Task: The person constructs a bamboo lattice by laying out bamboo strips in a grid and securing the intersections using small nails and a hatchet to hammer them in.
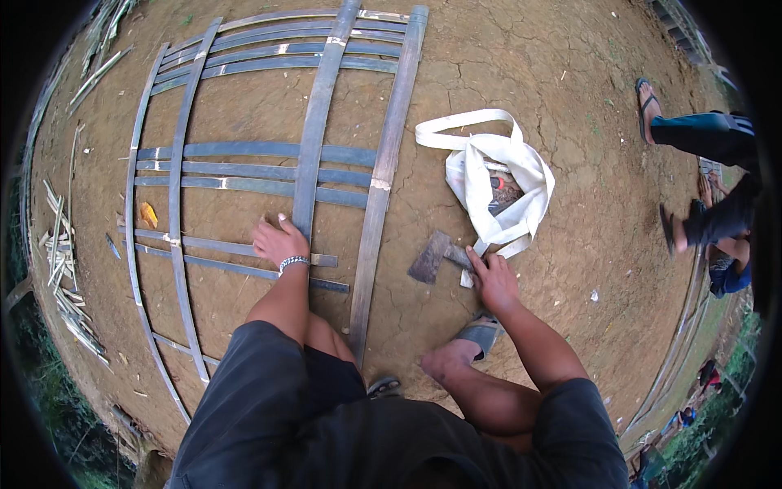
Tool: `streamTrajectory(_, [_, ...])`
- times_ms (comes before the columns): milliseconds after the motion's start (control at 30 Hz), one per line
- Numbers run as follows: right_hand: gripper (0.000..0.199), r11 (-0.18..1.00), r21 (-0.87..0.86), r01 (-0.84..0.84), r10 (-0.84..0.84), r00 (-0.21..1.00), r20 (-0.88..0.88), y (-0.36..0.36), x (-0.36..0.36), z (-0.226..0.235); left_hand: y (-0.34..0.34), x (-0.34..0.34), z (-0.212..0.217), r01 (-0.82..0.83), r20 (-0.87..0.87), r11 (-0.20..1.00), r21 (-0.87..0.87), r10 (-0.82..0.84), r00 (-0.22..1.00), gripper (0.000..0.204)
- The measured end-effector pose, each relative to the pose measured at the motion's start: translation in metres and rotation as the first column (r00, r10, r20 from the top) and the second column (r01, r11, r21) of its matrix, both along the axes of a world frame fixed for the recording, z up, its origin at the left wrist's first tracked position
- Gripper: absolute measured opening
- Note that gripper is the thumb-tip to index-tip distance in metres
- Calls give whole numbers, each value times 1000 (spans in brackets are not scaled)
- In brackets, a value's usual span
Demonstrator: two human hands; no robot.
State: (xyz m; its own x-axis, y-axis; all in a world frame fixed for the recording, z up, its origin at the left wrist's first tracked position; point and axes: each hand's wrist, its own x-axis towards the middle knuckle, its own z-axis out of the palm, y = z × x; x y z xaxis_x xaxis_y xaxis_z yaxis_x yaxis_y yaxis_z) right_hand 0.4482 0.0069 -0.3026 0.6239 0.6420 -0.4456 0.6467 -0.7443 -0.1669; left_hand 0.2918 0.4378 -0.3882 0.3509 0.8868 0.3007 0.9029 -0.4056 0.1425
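Observation:
A lattice of grey bamboo strips [244, 151] lies flat on the bare earth in front of me. My left hand [278, 242] rests palm down on it, pressing where an upright strip crosses a horizontal one; a beaded bracelet circles that wrist. My right hand [491, 279] reaches down to the ground on the right and grips the handle of a small hatchet [432, 256], whose dark blade lies flat on the dirt. My sandalled foot [476, 332] is just below that hand.
A white cloth bag [521, 163] with tools inside lies open beyond the hatchet. Another person's legs and sandalled feet [688, 147] are at the right edge. Bamboo offcuts [63, 269] are scattered along the left. A yellow scrap [148, 214] lies under the lattice.

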Motion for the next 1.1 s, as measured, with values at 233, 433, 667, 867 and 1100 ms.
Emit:
streamTrajectory(233, [67, 948, 276, -158, 155, 987, 35, 24, 0, 33, -1, 0, 1, -27, 4, 997, -73, 27, 1000, 51])
streamTrajectory(433, [31, 858, 512, 31, -60, 997, 41, 55, 55, 61, 2, -2, -4, -8, -14, 998, -68, 7, 1000, 51])
streamTrajectory(667, [15, 954, 105, 280, -285, 958, 38, 49, 159, 35, 3, 0, -2, 30, -30, 997, -75, -33, 999, 51])
streamTrajectory(867, [20, 957, -133, 259, -259, 966, 20, 63, 183, 14, 7, -3, -5, 35, -11, 996, -82, -36, 999, 52])
streamTrajectory(1100, [26, 946, -130, 296, -304, 952, -46, 51, 175, 10, 6, -1, -1, 29, -17, 990, -139, -31, 999, 52])
